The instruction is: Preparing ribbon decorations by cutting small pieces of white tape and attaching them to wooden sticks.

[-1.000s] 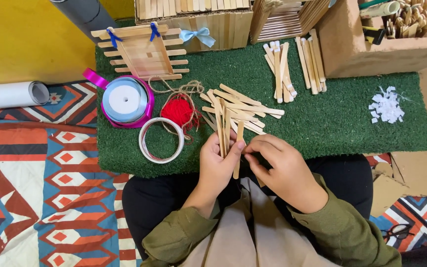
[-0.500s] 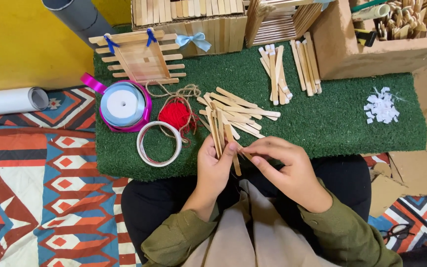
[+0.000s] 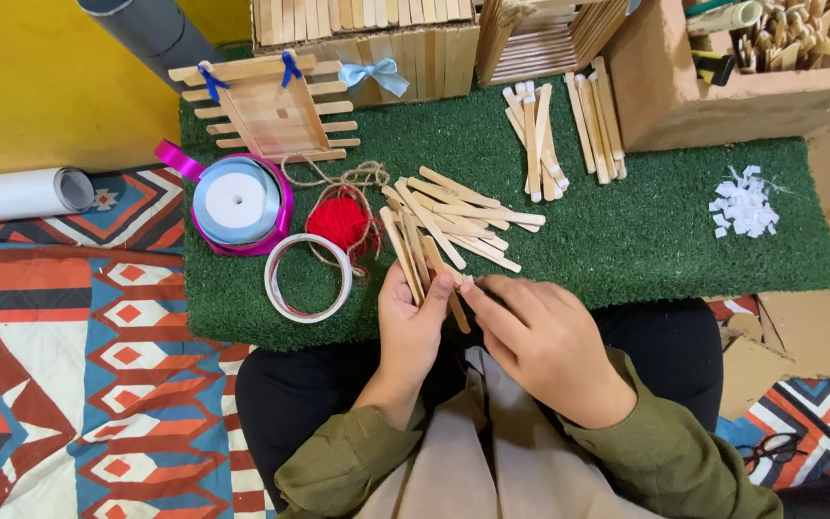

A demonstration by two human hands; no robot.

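Green artificial-turf tabletop stretches beyond both hands. Left hand is closed around a small bunch of flat wooden craft sticks, exact count unclear; right hand pinches one stick's near end. Just past them lies a loose stick pile. Leftward sit one white tape ring, one red yarn ball and one ribbon spool.

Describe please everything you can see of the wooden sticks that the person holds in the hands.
The wooden sticks are a small bunch of flat, pale craft sticks, plain and unpainted. The left hand grips them near their lower ends, so they fan upward over the green mat. One stick points down toward the lap. The right hand touches the bunch with its fingertips. Their tips reach the loose pile of sticks.
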